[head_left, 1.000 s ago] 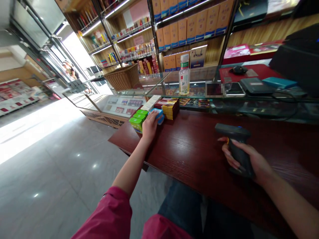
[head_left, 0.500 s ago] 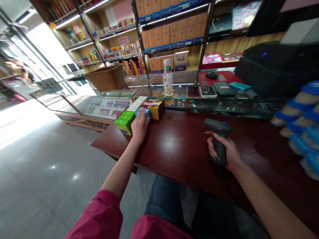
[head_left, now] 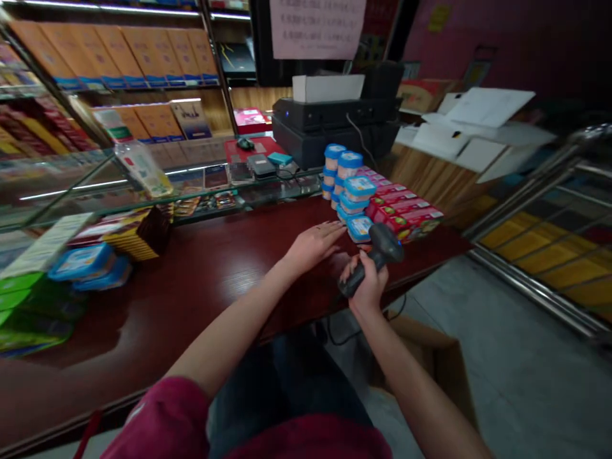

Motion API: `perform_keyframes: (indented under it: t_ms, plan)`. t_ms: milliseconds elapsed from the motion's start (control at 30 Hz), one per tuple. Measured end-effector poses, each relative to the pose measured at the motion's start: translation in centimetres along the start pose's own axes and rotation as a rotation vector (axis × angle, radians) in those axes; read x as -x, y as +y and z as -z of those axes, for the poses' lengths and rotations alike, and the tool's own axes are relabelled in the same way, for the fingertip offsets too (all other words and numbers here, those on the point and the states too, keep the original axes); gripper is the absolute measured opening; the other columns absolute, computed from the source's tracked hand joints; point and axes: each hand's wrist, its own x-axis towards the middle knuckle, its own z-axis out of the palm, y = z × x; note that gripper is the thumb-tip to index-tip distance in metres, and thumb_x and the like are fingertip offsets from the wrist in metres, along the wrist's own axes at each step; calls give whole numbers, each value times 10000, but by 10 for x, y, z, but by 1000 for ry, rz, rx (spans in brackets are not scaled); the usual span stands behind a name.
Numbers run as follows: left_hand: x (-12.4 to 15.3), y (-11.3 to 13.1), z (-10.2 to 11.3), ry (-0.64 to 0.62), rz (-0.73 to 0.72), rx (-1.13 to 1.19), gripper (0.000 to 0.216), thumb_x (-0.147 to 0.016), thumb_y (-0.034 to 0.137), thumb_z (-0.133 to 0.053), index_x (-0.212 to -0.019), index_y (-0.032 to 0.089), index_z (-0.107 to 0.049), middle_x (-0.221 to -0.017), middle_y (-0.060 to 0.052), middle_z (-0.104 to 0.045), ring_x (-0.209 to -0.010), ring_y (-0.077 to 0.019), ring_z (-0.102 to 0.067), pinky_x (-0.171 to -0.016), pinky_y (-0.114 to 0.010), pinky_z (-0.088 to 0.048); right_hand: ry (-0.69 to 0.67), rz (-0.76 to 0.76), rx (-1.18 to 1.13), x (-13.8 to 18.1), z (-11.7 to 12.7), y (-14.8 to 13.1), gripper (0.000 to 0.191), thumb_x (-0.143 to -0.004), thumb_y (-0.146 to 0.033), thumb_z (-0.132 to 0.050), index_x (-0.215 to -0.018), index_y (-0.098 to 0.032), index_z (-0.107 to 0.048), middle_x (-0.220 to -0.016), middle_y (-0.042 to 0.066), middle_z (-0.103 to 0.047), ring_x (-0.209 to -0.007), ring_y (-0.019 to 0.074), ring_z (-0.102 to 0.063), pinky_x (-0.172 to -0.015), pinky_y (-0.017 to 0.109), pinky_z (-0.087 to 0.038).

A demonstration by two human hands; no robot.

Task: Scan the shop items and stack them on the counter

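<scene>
My right hand is closed round the grip of a dark handheld barcode scanner, held over the near edge of the dark red wooden counter. The scanner's head points at the blue-lidded tubs stacked at the counter's right end. My left hand reaches across the counter with fingers stretched flat, its tips a short way from the nearest tub; it holds nothing. Red flat boxes lie just right of the tubs.
At the left lie green boxes, blue packs and a yellow-edged stack. A glass case with a bottle runs behind. A black printer stands at the back. An open cardboard box sits on the floor below.
The view has swung right. My left hand let go of the blue pack at the left pile and moved across to the tubs at the right. The scanner stayed in my right hand.
</scene>
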Motion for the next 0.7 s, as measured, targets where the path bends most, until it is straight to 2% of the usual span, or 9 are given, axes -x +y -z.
perform_keyframes:
  t_ms: [100, 167, 233, 300, 400, 533, 600, 700]
  plan:
    - [-50, 25, -33, -49, 74, 4, 480, -992, 246, -618, -1446, 105, -550, -1508, -165, -574, -1437, -230, -523, -1220, -373, -420, 76, 27, -21, 1, 14, -6, 309, -739, -356, -724, -950, -233, -535, -537, -128, -488, -336, 82, -439, -322, 207, -379]
    - [-69, 34, -46, -72, 136, 4, 471, -985, 233, -629, -1429, 89, -567, -1498, -180, -579, -1441, -254, -519, -1217, -386, -421, 82, 20, -29, 1, 19, -8, 312, -732, -355, -724, -943, -233, -529, -534, -127, -485, -336, 81, -435, -325, 203, -368]
    - [-75, 35, -53, -96, 170, 23, 428, -987, 202, -616, -1401, 91, -598, -1475, -178, -601, -1439, -260, -520, -1213, -391, -426, 64, -6, -19, 0, 20, -10, 313, -733, -358, -728, -941, -238, -528, -537, -124, -482, -342, 79, -438, -330, 197, -361]
    - [-65, 29, -52, -106, 173, 53, 392, -993, 149, -580, -1382, 125, -623, -1465, -152, -614, -1438, -243, -522, -1207, -379, -434, 26, -51, -5, 1, 19, -12, 310, -739, -359, -734, -942, -245, -529, -541, -119, -482, -349, 78, -439, -331, 192, -362]
    - [-24, 8, -38, -77, 174, 108, 428, -995, 107, -530, -1406, 197, -614, -1496, -95, -594, -1444, -202, -512, -1207, -365, -435, -71, -146, 10, 0, 18, -14, 331, -741, -365, -752, -950, -257, -518, -552, -115, -495, -354, 80, -441, -329, 197, -383]
    - [57, -31, 3, 27, 308, 224, 434, -989, 219, -573, -1420, 240, -616, -1515, -52, -576, -1436, -213, -521, -1224, -383, -411, -300, -319, 30, -3, 9, -9, 363, -741, -379, -769, -986, -246, -536, -587, -102, -541, -341, 79, -447, -308, 200, -373]
    - [99, -52, 29, 96, 449, 265, 424, -972, 254, -595, -1393, 235, -645, -1474, -41, -615, -1365, -245, -596, -1181, -390, -458, -457, -425, 46, -4, -3, 0, 367, -755, -378, -764, -1021, -229, -561, -600, -91, -568, -331, 75, -441, -301, 193, -360]
    - [157, -80, 67, 195, 718, 251, 378, -942, 334, -637, -1292, 219, -720, -1294, -33, -741, -1182, -281, -716, -1062, -379, -542, -689, -581, 103, -5, -35, 19, 362, -777, -386, -755, -1036, -217, -567, -610, -71, -610, -319, 77, -436, -292, 184, -342]
